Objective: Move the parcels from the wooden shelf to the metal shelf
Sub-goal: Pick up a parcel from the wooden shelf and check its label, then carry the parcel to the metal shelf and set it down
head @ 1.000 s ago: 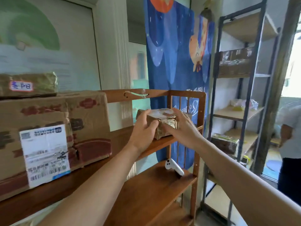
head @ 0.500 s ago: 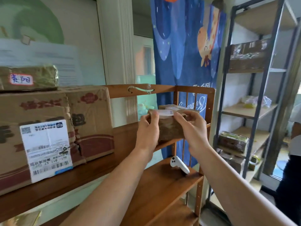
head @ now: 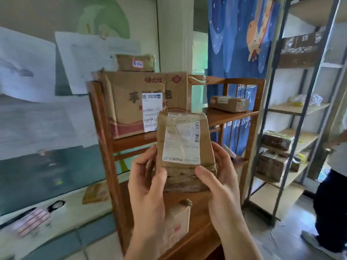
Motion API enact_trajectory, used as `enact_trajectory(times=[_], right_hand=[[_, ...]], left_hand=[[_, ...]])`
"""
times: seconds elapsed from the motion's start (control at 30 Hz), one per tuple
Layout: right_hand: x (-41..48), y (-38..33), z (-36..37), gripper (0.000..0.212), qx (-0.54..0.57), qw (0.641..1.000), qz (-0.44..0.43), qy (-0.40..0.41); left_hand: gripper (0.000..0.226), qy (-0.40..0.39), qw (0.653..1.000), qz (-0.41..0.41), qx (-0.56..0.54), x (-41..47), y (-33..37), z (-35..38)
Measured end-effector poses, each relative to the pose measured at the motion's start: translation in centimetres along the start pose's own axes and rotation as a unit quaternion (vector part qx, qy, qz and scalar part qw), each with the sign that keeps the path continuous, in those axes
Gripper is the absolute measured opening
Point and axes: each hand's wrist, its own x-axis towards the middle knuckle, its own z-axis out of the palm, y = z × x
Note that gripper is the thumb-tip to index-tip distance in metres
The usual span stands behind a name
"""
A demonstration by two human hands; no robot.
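Both hands are on a small brown parcel, held up in front of the wooden shelf with its white shipping label facing the camera. The left hand clasps the left edge, thumb laid across the lower front; the right hand mirrors it on the right edge, thumb pressing the bottom corner. So each grip is closed on the parcel, which sits squarely between the two palms, clear of any shelf board.

As for progress, by my reading this is somewhere in the middle. The metal shelf on the right already carries a taped dark box on an upper tier and two wrapped parcels lower down, plus a clear bag on the middle board. Left on the wooden shelf: a large cardboard box with a flat packet on top of it, a low flat parcel at the right end of the same board, and another box on a lower board, partly hidden by the wrists. Four to go, then, besides the one in hand.

The carry to the metal shelf is what this parcel looks ready for, and the middle board there has bare space. Another person stands at the far right, close to that shelf.
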Motion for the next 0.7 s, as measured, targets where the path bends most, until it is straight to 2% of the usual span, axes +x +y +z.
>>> enact_trajectory(times=[0.17,0.33,0.5,0.7], right_hand=[[-9.9,0.5,6.3,0.062,0.012,0.997,0.046,-0.068],[-15.4,0.6,11.7,0.07,0.063,0.987,0.057,-0.136],[-18.1,1.0,16.1,0.079,0.152,0.964,0.118,-0.181],[-20.8,1.1,18.4,0.07,0.203,0.926,0.18,-0.262]], left_hand=[[0.04,0.019,1.0,0.019,-0.005,-5.8,5.9,-9.9],[0.047,-0.017,0.999,0.035,0.027,-9.3,13.0,-17.0],[0.082,0.013,0.999,-0.022,0.042,-11.6,18.9,-21.2],[0.081,0.059,0.996,0.016,0.071,-14.4,22.5,-22.8]])
